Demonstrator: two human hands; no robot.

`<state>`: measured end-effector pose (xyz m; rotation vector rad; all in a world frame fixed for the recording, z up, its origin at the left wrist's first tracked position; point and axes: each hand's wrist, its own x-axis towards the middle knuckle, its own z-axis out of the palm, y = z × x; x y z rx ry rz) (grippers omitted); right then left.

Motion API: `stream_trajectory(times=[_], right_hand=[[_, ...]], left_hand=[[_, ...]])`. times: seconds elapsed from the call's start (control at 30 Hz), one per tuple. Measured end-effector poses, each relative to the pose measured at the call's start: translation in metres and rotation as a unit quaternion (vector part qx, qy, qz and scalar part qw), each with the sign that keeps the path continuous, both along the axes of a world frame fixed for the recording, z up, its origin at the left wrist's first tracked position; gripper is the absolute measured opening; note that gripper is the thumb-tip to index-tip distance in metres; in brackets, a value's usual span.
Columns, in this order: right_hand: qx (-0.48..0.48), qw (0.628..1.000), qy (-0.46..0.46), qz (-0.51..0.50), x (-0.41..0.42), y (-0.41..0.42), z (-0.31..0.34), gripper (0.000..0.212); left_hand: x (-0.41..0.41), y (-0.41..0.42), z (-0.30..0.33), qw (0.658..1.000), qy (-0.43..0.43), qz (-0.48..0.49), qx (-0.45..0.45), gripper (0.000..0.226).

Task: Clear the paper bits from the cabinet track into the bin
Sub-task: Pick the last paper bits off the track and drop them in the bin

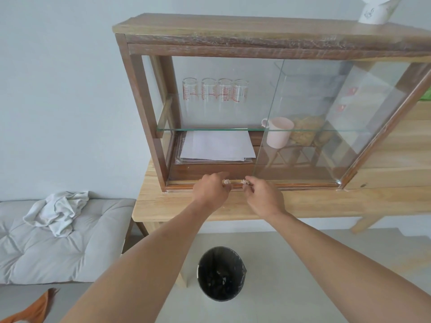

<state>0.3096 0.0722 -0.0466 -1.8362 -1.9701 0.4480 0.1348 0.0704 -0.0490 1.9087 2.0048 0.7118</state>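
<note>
Hands are working at the bottom front track [184, 184] of a dark wooden cabinet [233, 40] that is sitting on a pale wood table [177, 206]. The left hand [210, 191] is pinching a small crumpled paper bit [225, 182] between its fingertips right at the track, and the right hand [262, 197] is pinching a second crumpled bit [245, 182] just beside it, the two hands nearly touching. A sliding glass door [326, 127] is covering the right part of the cabinet (its reflections are blurring what stands behind), while the left part is standing open. Four clear tumblers with red markings [214, 92] are lining a glass shelf [205, 129]; a pink mug [278, 132] and something yellowish and hard to make out are sitting further right. White sheets [217, 145] are lying flat underneath. On the tiled floor below the table edge, a round black bin [221, 273] is holding a few pale scraps. A grey tufted cushion [58, 248] with a rumpled white cloth [56, 210] is lying to the left.
</note>
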Motion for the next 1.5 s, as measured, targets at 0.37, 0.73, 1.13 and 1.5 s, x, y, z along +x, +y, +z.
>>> stream_trajectory(times=[0.37, 0.73, 1.13, 1.5], right_hand=[[0.026, 0.999, -0.001, -0.033, -0.003, 0.005, -0.003, 0.020], [0.032, 0.997, 0.065, -0.039, 0.000, -0.023, -0.002, 0.016], [-0.018, 0.994, 0.104, -0.010, 0.010, -0.084, -0.026, 0.020], [-0.049, 0.995, 0.091, -0.014, 0.021, -0.119, -0.067, 0.019]], left_hand=[[-0.002, 0.001, -0.010, 0.999, -0.020, 0.029, 0.008, 0.022], [-0.009, -0.031, -0.005, 0.998, -0.048, 0.027, 0.020, 0.023], [-0.005, -0.099, -0.016, 0.997, -0.075, 0.034, -0.002, 0.028], [-0.002, -0.137, -0.052, 0.994, -0.087, 0.031, -0.058, 0.026]])
